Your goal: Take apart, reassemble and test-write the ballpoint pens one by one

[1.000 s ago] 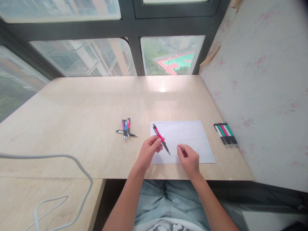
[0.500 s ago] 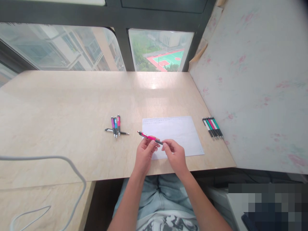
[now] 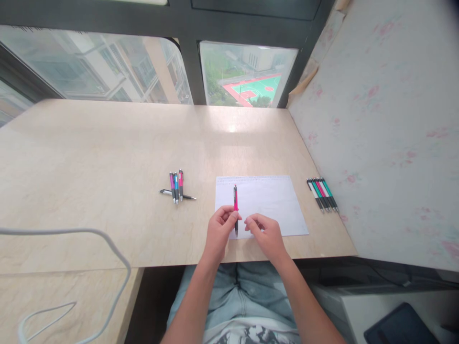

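Observation:
My left hand (image 3: 219, 231) pinches a pink pen (image 3: 235, 202) with a dark grip, held nearly upright over the near left part of a white sheet of paper (image 3: 269, 198). Its tip points toward me. My right hand (image 3: 265, 234) sits just right of the pen with fingers curled together, close to the pen's lower end; whether it touches the pen is unclear. Both hands hover at the desk's near edge.
A small pile of pens (image 3: 176, 187) lies left of the paper. A row of several pens (image 3: 322, 194) lies at the right by the wall. A white cable (image 3: 86, 234) loops over the beige desk (image 3: 107, 153) at the left. Windows are beyond.
The pen has swung from lying almost sideways between both hands to standing lengthwise in my left hand. My right hand has drawn slightly off to the right.

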Motion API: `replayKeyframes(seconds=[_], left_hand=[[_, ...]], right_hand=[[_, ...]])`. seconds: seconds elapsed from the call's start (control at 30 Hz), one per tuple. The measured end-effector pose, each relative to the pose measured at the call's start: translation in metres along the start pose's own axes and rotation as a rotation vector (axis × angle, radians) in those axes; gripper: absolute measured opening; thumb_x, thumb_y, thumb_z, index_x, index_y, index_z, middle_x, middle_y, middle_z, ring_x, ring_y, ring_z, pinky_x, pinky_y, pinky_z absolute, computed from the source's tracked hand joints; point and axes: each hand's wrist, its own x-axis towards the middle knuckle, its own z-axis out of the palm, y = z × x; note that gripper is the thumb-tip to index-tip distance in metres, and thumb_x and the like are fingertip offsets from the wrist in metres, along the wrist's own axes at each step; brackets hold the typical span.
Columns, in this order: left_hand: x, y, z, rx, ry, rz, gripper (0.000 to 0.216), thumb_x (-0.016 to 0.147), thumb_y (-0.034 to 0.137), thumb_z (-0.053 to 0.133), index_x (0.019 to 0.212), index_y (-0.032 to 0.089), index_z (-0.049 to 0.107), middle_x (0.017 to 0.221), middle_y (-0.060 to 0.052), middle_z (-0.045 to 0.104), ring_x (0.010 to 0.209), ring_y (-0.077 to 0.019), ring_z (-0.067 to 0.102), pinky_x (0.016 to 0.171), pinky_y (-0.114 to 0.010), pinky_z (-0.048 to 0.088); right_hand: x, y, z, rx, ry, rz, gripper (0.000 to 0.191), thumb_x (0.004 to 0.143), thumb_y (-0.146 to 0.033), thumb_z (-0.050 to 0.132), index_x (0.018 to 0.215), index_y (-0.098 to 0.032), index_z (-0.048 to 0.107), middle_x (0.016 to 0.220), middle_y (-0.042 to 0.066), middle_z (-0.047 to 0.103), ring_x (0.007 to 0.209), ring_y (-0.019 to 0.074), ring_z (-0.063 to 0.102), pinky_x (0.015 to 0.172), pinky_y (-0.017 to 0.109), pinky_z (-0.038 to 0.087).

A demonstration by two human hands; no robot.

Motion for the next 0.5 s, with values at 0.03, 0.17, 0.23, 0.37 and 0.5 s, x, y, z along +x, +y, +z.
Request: replayKeyframes(seconds=[0.03,0.17,0.23,0.37,0.5], left_hand=[[-0.001,0.001,0.002,0.026,-0.034,-0.013,0.024,0.080,0.037,0.070,0.092,0.017,0.063,0.076,-0.002,0.066,0.064,-0.0118,0.054,0.060,-0.023,0.039],[-0.005,0.000,0.011,0.097,-0.203,-0.060,0.023,0.077,0.038,0.072,0.084,0.017,0.063,0.073,-0.002,0.065,0.069,-0.0147,0.058,0.063,-0.025,0.042],[-0.007,-0.002,0.015,0.093,-0.256,-0.077,0.023,0.079,0.039,0.070,0.083,0.017,0.063,0.074,-0.002,0.065,0.069,-0.0153,0.058,0.064,-0.026,0.043],[-0.009,-0.003,0.016,0.119,-0.313,-0.078,0.025,0.084,0.042,0.063,0.087,0.018,0.066,0.076,-0.004,0.068,0.067,-0.0152,0.058,0.065,-0.027,0.045],[-0.011,-0.001,0.014,0.163,-0.361,-0.072,0.026,0.084,0.042,0.063,0.087,0.017,0.068,0.080,-0.005,0.069,0.072,-0.0173,0.061,0.069,-0.030,0.048]], right_hand=[[0.004,0.002,-0.002,0.037,0.051,0.026,0.027,0.092,-0.037,0.052,0.084,-0.019,0.069,0.072,0.002,0.069,0.063,0.0147,0.060,0.058,0.025,0.045],[0.018,0.004,-0.004,0.173,0.166,0.086,0.035,0.091,-0.041,0.052,0.116,-0.018,0.060,0.087,0.006,0.071,0.067,0.0158,0.062,0.060,0.027,0.050],[0.022,0.003,-0.003,0.228,0.137,0.100,0.038,0.090,-0.039,0.054,0.121,-0.018,0.056,0.084,0.005,0.070,0.065,0.0151,0.061,0.061,0.028,0.051],[0.026,0.001,-0.003,0.281,0.204,0.083,0.046,0.087,-0.037,0.059,0.128,-0.019,0.050,0.071,-0.001,0.063,0.066,0.0161,0.063,0.063,0.029,0.052],[0.036,0.003,-0.011,0.265,0.379,0.066,0.039,0.087,-0.039,0.060,0.121,-0.021,0.054,0.068,-0.003,0.058,0.063,0.0146,0.061,0.057,0.026,0.049]])
